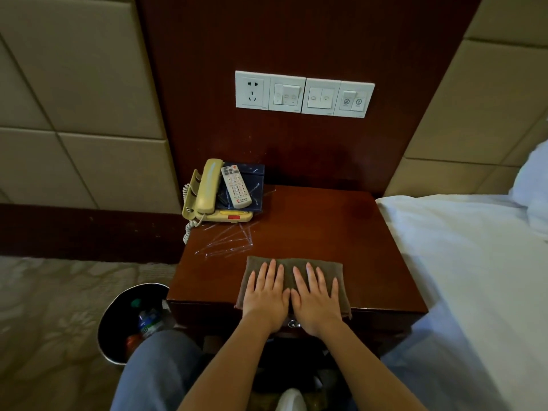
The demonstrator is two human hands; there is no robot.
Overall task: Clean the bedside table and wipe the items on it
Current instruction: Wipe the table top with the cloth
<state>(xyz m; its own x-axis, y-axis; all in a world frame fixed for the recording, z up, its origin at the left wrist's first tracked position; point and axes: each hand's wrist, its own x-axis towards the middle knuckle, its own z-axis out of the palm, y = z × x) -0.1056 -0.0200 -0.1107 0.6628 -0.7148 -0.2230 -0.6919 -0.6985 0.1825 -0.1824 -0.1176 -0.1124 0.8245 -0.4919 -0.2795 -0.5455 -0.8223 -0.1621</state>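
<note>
A folded brown cloth (329, 269) lies at the front edge of the dark wooden bedside table (320, 223). My left hand (265, 295) and my right hand (317, 296) press flat on it side by side, fingers straight. At the table's back left corner stands a cream telephone (204, 191) with its coiled cord hanging over the edge. Beside the handset, a white remote control (236, 186) rests on a dark blue folder (255, 185). Pale scratch-like streaks (229, 241) mark the tabletop in front of the phone.
A white bed (462, 262) with a pillow (533, 185) adjoins the table on the right. A black waste bin (130, 318) holding bottles stands on the carpet at the left. A wall panel of socket and switches (304, 94) is above the table. My knee is below left.
</note>
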